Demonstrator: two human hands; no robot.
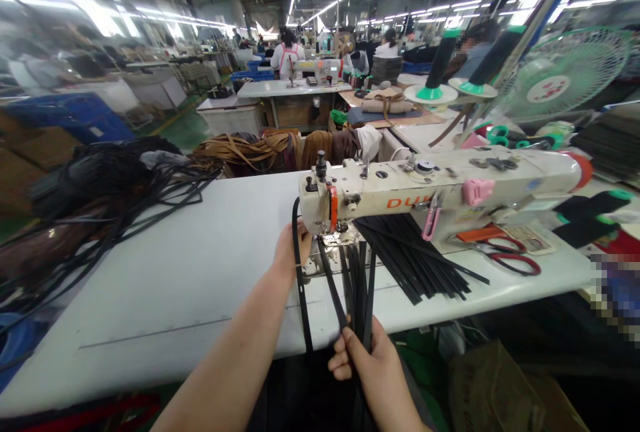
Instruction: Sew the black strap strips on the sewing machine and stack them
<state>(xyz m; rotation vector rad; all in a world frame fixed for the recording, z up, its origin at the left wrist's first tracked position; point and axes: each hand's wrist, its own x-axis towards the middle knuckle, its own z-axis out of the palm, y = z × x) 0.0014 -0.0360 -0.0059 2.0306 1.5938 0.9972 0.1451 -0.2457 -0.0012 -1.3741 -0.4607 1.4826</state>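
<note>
Left hand [289, 251]: raised to the needle end of the sewing machine [440, 189], grip closed around a black strap [301, 299] that loops up past the machine head and hangs down over the counter edge.
Right hand [367, 360]: low, at the near counter edge, thumb and fingers pinched on a bundle of black straps [359, 285] running from under the presser area toward the body.
Black straps, position: held taut between needle plate and right hand, lying side by side, partly off the counter [190, 272].
Loose strap pile [420, 259]: fanned flat on the counter under the machine arm, right of the held bundle, not touched by either hand.
Sewing machine: cream body, orange lettering, orange guard at the needle end, pink clip [474, 191] on the arm, pink thread snips [431, 222] hanging at its front.
Scissors [505, 255]: red handles, on the counter beyond the loose pile.
Tangle of black cords [125, 185]: heaped at the far left of the counter, well apart from the hands.
Brown straps [255, 151]: piled behind the counter's far edge.
Thread cones [440, 65]: two dark cones on green bases, behind the machine.
Fan [565, 72]: green, far right.
Background: other people at further machines, too distant for detail.
</note>
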